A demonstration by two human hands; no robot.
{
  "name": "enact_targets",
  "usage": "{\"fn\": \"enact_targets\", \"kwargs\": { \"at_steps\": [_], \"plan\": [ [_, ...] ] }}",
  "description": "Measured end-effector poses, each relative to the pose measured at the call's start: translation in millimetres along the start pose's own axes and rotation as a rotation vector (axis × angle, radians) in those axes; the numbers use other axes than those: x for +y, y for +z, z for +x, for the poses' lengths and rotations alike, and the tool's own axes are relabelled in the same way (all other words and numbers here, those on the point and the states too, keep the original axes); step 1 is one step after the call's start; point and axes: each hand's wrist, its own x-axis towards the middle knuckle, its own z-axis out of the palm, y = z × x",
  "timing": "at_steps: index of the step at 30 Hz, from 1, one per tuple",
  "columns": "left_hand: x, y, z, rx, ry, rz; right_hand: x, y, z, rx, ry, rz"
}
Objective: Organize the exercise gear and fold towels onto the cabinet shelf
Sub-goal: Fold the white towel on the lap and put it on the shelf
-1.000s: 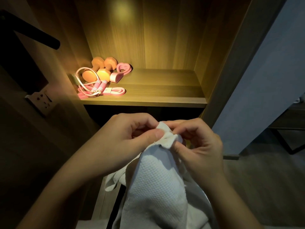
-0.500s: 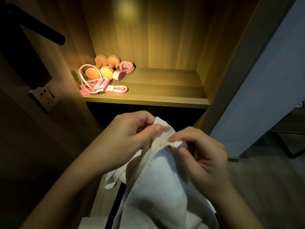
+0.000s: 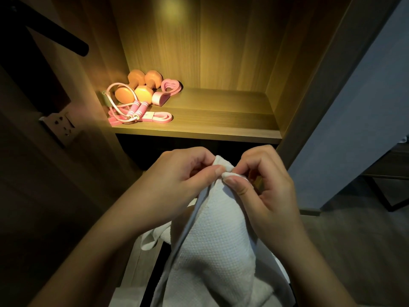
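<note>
Fingers (image 3: 211, 171): thumb and forefinger of the left hand (image 3: 177, 180) and right hand (image 3: 265, 189) pinch one corner of the white towel (image 3: 217, 240); other fingers curled.
Position: lower centre of frame, hands side by side.
Long axis: runs from the bottom edge up to the pinched corner, which points toward the lit shelf (image 3: 221, 120).
Shelf's left end: orange dumbbells (image 3: 141, 90), pink jump rope (image 3: 135, 107) and pink bands (image 3: 160, 117) clustered together.

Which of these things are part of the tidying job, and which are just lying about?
Part of the job: white towel, pinched at its top by the left hand and right hand; orange dumbbells, pink jump rope, flat pink resistance band and pink heart-shaped loop, all on the cabinet shelf.

Just lying about: wall socket; black bar at upper left.
</note>
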Motion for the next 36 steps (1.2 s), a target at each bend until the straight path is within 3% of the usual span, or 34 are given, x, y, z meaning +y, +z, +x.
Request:
{"fn": "enact_targets", "kwargs": {
  "at_steps": [5,11,17,20,24,30,33,36],
  "plan": [
    [-2,2,2,-0.007,-0.025,-0.001,4,5,-3,0.074,0.084,0.134],
    [-4,7,3,0.016,-0.009,0.086,5,4,-5,-0.022,0.255,0.288],
    [-4,9,-4,-0.101,0.021,0.056,10,-4,1,-0.013,0.316,0.332],
    [-6,15,-1,-0.008,0.089,0.189,13,-8,6,-0.094,0.381,0.358],
    [-11,22,8,0.112,0.165,0.299,25,-24,21,-0.361,0.427,0.308],
    [-27,24,-1,0.350,0.276,0.184,57,-33,26,-0.394,0.415,0.387],
    [-48,28,-23,0.332,0.309,0.232,85,-27,14,-0.347,0.440,0.326],
    [-69,37,-41,0.221,0.189,0.241,107,-23,1,-0.355,0.470,0.286]
  ]
}}
